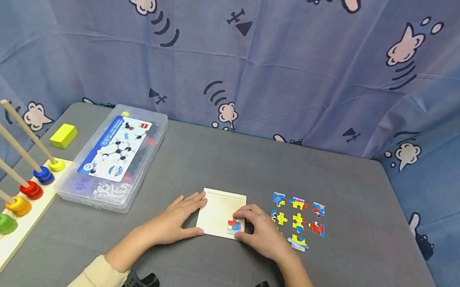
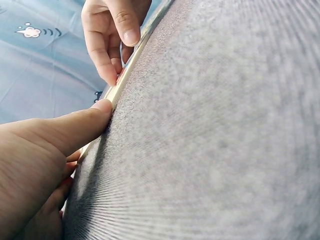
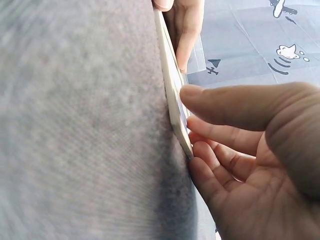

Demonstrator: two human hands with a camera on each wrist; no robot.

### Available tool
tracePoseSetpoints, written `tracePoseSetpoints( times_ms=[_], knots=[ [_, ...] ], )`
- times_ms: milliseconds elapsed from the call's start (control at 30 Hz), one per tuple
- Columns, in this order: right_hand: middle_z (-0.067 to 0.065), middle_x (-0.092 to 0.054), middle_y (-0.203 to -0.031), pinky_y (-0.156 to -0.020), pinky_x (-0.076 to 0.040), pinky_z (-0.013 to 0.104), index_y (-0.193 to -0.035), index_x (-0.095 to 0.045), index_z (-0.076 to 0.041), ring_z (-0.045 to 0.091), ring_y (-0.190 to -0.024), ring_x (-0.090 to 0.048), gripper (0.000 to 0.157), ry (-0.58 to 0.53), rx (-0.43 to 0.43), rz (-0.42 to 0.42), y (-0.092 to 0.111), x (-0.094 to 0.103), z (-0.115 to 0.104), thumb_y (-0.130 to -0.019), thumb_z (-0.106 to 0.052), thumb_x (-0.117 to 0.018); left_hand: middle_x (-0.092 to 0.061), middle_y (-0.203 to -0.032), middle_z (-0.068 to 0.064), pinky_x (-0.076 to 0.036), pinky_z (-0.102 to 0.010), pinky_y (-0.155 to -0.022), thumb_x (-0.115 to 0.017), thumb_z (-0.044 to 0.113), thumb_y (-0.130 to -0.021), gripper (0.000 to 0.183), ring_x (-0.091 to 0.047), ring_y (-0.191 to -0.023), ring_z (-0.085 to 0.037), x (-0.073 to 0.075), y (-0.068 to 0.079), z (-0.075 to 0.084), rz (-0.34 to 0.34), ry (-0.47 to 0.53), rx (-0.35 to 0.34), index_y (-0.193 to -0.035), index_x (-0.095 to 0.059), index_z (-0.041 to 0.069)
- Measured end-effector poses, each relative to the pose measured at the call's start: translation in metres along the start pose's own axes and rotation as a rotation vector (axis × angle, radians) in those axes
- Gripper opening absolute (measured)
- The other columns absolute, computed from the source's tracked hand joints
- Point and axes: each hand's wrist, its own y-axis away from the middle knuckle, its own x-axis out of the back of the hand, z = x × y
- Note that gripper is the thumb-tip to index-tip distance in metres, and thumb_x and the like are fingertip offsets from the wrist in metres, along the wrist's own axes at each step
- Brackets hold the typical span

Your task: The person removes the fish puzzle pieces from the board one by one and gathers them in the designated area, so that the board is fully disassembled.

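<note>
A shallow wooden puzzle tray [image 1: 217, 210] lies on the grey table between both hands. My left hand [image 1: 179, 219] rests against its left side, fingers extended to the upper edge and thumb at the lower corner. My right hand [image 1: 265, 234] is at the tray's lower right corner, where thumb and index finger pinch about a red and blue jigsaw piece [image 1: 234, 226]. In the right wrist view the thumb [image 3: 192, 94] lies over the tray's rim [image 3: 167, 75], with the other fingers curled beside it. Several loose jigsaw pieces [image 1: 298, 222] lie right of that hand, partly hidden by it.
A clear plastic case [image 1: 145, 164] with a molecule-model label stands left of the tray. Beyond it is a yellow block [image 1: 63, 136]. A wooden peg rack [image 1: 28, 226] with coloured rings fills the left edge. A patterned blue curtain [image 1: 271, 68] hangs behind the table.
</note>
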Motion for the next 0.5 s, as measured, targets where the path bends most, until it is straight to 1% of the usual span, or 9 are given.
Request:
tracePoseSetpoints(
  times_ms=[200,400,500],
  knots=[
    [0.003,-0.059,-0.114,-0.092,-0.048,0.04,-0.107,-0.067,-0.007,0.022,-0.107,-0.056,0.031,0.011,-0.004,0.005,0.0,-0.0011,-0.0025,-0.078,-0.012,-0.077,-0.027,-0.155,-0.012,-0.013,-0.054,-0.117,-0.067,0.031,-0.088,0.072,-0.023,-0.144,-0.03,0.0004,0.0004,0.0006,-0.002,0.004,0.005,-0.145,-0.036,0.002],
    [0.004,-0.058,-0.109,-0.085,-0.049,0.034,-0.106,-0.063,-0.008,0.019,-0.096,-0.055,0.033,-0.023,-0.034,0.013,0.0008,0.0012,-0.0071,-0.076,-0.01,-0.078,-0.027,-0.156,-0.011,-0.013,-0.054,-0.117,-0.067,0.031,-0.088,0.072,-0.023,-0.144,-0.03,0.0002,0.0002,0.0005,-0.003,0.009,0.006,-0.145,-0.036,0.003],
    [0.002,-0.058,-0.105,-0.084,-0.049,0.032,-0.106,-0.061,-0.009,0.017,-0.093,-0.054,0.035,-0.035,-0.055,0.008,0.0009,0.002,-0.0092,-0.076,-0.009,-0.078,-0.026,-0.156,-0.011,-0.012,-0.054,-0.117,-0.068,0.031,-0.088,0.072,-0.022,-0.144,-0.03,0.0004,0.0002,0.0007,-0.005,0.011,0.006,-0.145,-0.036,0.002]
  ],
)
